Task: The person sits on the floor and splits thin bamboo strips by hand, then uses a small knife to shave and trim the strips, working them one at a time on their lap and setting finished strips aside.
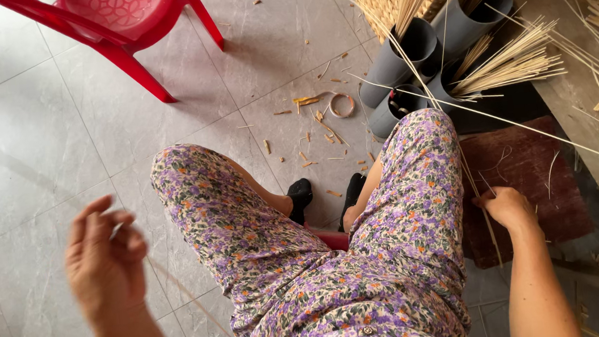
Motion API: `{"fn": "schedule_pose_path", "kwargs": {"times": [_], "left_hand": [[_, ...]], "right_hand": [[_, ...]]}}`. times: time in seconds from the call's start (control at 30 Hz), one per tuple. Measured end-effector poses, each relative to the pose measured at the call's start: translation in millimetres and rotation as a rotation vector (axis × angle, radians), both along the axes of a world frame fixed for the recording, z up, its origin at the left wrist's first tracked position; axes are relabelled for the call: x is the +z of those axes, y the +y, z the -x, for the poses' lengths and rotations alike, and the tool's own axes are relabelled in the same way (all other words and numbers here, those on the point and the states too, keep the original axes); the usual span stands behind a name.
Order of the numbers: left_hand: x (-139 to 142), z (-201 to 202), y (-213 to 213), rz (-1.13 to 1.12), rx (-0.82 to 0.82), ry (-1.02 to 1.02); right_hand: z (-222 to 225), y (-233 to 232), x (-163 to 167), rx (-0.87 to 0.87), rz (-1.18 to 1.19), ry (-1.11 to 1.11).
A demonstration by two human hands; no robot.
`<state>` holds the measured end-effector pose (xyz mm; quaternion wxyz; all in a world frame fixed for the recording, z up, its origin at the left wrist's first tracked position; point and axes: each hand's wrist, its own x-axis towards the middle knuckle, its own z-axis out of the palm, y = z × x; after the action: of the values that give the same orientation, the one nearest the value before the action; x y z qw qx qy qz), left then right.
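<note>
Grey tubes (417, 64): 4 | red chair (124, 25): 1 | hands on strips: 2

I am seeing no packages, labels, signs or screens anywhere around me here.

Soft, even daylight; the left hand (105, 261) looks motion-blurred.
</note>
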<state>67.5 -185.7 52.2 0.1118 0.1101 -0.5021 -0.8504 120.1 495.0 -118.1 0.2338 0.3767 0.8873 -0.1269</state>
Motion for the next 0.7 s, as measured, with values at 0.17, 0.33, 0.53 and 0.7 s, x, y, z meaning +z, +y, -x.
{"fn": "schedule_pose_path", "kwargs": {"times": [0.17,0.33,0.53,0.7], "left_hand": [[-2.9,35.1,54.1,-0.131,-0.176,0.03],[2.0,66.5,123.0,-0.282,-0.366,0.064],[1.0,85.9,172.6,-0.427,-0.484,0.065],[-4.9,84.1,167.7,-0.183,-0.469,0.048]], "right_hand": [[7.2,-41.8,52.9,0.031,0.065,0.475],[34.0,-162.2,102.7,0.327,0.628,0.814],[33.0,-345.4,120.2,0.75,1.258,0.43],[46.6,-362.9,121.0,0.406,1.577,0.25]]}}
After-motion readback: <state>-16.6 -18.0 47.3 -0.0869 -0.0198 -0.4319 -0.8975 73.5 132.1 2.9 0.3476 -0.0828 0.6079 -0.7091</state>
